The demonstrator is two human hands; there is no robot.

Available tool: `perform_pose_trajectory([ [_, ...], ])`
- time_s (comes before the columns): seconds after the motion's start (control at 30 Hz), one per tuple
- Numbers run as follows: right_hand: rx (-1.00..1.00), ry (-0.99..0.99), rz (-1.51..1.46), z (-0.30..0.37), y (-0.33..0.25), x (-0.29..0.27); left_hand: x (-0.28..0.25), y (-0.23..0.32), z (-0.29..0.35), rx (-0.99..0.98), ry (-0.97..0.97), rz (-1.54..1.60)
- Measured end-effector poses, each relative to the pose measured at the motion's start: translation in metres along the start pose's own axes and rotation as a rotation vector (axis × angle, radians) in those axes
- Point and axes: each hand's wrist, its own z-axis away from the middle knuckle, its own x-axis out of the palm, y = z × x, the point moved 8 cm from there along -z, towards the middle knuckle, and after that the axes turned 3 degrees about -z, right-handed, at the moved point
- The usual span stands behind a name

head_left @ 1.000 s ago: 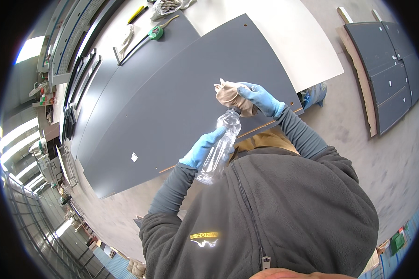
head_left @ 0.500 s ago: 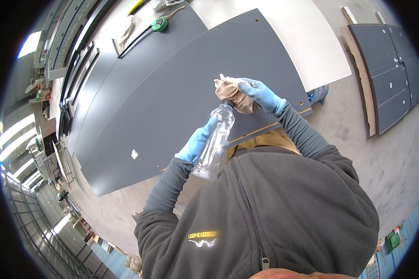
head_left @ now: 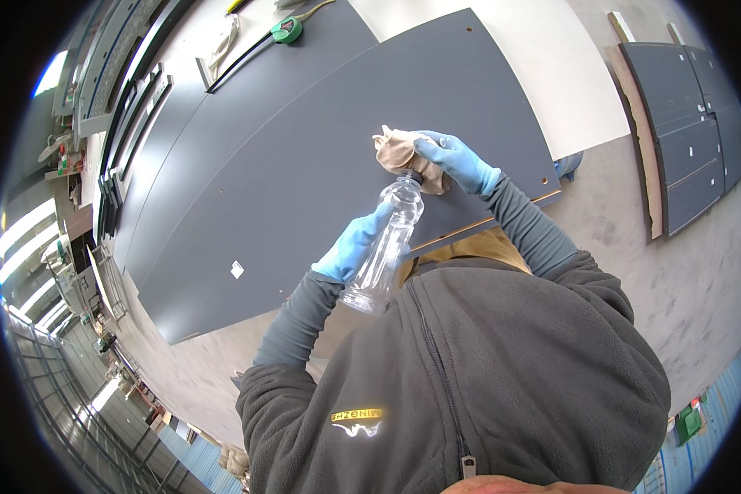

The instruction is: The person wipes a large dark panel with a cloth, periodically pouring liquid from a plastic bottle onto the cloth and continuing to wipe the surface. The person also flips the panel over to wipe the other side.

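My left hand (head_left: 356, 247), in a blue glove, is wrapped round a clear plastic bottle (head_left: 385, 257). The bottle leans, its base toward my body and its dark neck (head_left: 408, 176) pointing up and away. A bunched beige cloth (head_left: 398, 151) is gripped in my right hand (head_left: 461, 163), gloved in blue too. The cloth lies against the bottle's neck and partly covers the mouth. Both hands are above a large dark grey panel (head_left: 305, 181) near its front edge. Whether the bottle holds any liquid cannot be made out.
A green tape measure (head_left: 286, 30) lies at the far side beside a thin dark strip (head_left: 240, 62). Dark bars (head_left: 137, 115) are stacked at the far left. More grey panels (head_left: 690, 140) lie to the right. A small white label (head_left: 237, 269) sits on the near panel.
The cloth and my right hand have shifted slightly left and away from me, still at the bottle's neck. The grip of both hands looks the same.
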Motion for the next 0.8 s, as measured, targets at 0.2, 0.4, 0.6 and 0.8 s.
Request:
perform_pose_trajectory([
  [0.2,-0.006,0.023,-0.009,-0.006,0.004,0.000,0.000,-0.006,-0.004,-0.019,-0.047,-0.004],
  [0.4,-0.014,-0.008,0.000,-0.004,0.002,0.000,-0.011,-0.008,-0.002,0.032,-0.011,-0.039],
  [0.6,0.003,-0.038,-0.047,-0.002,-0.001,0.003,-0.028,-0.003,0.004,-0.032,0.025,-0.067],
  [0.8,0.001,-0.064,0.023,-0.002,-0.002,0.004,-0.037,0.002,0.010,-0.072,0.078,-0.082],
])
